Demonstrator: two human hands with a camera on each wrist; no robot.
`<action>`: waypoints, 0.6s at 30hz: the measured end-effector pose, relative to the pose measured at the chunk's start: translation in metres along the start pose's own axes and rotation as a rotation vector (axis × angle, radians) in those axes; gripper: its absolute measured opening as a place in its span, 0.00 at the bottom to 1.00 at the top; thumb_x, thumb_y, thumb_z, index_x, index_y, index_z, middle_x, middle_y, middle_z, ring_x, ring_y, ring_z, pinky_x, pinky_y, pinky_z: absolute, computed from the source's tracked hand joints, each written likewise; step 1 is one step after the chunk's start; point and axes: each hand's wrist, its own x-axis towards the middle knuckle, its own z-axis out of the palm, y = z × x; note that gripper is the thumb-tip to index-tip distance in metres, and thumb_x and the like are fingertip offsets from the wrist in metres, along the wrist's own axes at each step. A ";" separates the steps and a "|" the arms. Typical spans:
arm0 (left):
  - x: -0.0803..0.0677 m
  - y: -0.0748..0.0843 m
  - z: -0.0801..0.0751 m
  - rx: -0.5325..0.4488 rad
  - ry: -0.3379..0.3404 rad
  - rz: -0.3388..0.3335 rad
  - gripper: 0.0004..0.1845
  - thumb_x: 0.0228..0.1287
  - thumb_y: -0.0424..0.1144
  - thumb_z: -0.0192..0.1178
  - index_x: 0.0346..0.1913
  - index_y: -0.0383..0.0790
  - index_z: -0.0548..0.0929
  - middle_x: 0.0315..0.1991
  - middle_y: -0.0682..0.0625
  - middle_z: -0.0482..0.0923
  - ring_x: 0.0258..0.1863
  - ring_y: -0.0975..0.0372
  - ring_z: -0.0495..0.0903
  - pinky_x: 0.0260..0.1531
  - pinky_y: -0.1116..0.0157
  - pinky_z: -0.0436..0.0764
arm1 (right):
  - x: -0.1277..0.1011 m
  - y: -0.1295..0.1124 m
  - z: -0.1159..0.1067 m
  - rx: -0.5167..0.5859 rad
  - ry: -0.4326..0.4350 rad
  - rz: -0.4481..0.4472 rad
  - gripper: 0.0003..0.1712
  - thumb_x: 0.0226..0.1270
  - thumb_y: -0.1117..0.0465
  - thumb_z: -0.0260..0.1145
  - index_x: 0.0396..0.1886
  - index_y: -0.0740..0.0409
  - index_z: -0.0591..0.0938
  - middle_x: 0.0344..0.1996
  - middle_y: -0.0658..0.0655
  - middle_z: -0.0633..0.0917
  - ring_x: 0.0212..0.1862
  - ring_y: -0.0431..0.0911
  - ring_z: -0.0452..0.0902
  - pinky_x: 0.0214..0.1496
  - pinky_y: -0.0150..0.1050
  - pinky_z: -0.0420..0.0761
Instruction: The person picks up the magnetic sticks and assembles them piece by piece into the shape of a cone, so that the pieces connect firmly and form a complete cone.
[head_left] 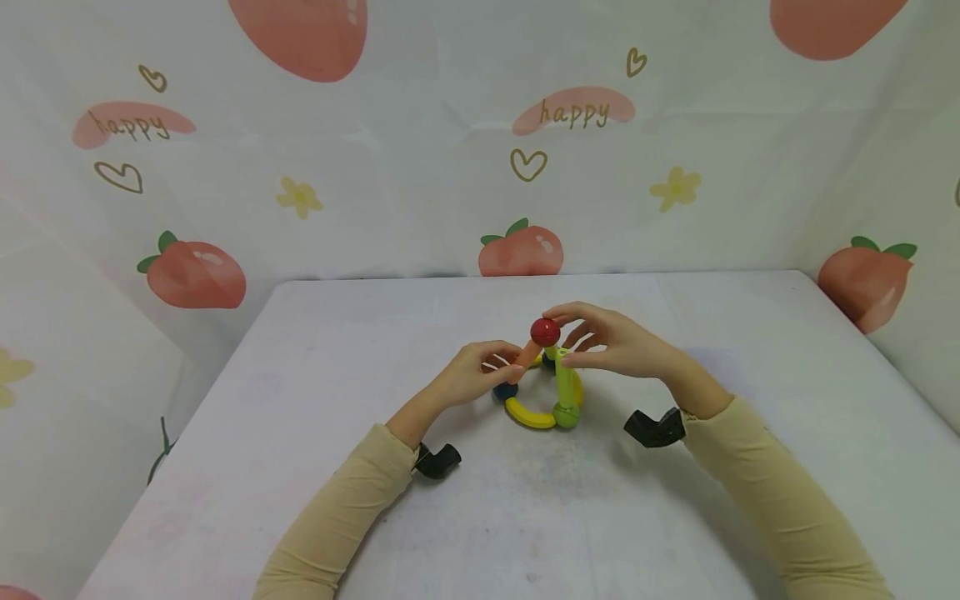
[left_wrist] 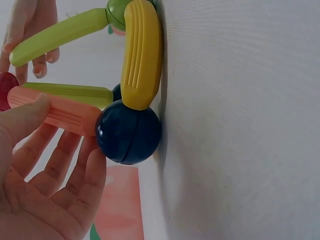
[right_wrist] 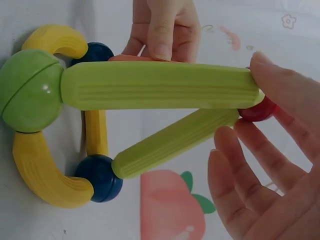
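Observation:
A magnetic stick-and-ball toy stands on the table: curved yellow sticks [head_left: 529, 414] form a ring at the bottom, joined by dark blue balls [left_wrist: 129, 132] and a green ball [right_wrist: 31, 90]. My left hand [head_left: 477, 372] holds an orange stick [left_wrist: 62, 111] between thumb and fingers; it slants up from a blue ball to the red ball [head_left: 545, 332] on top. My right hand [head_left: 617, 342] has its thumb at the upper end of the near light green stick [right_wrist: 160, 86], with its index fingertip at the red ball. Another light green stick [right_wrist: 172, 145] leans up toward the red ball from behind.
The white table [head_left: 330, 350] reaches back to a hanging cloth [head_left: 420, 192] printed with peaches, hearts and flowers. A black wrist mount [head_left: 438, 461] sits on the left forearm, another black mount [head_left: 655, 428] on the right. A thin dark cord [head_left: 160, 450] hangs beyond the left edge.

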 end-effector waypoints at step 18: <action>-0.008 0.026 -0.004 -0.015 -0.023 -0.064 0.15 0.62 0.35 0.56 0.51 0.33 0.77 0.46 0.39 0.79 0.45 0.51 0.78 0.45 0.63 0.78 | 0.007 0.007 0.011 0.072 0.102 -0.016 0.25 0.56 0.66 0.66 0.53 0.58 0.69 0.46 0.57 0.76 0.35 0.45 0.78 0.42 0.39 0.81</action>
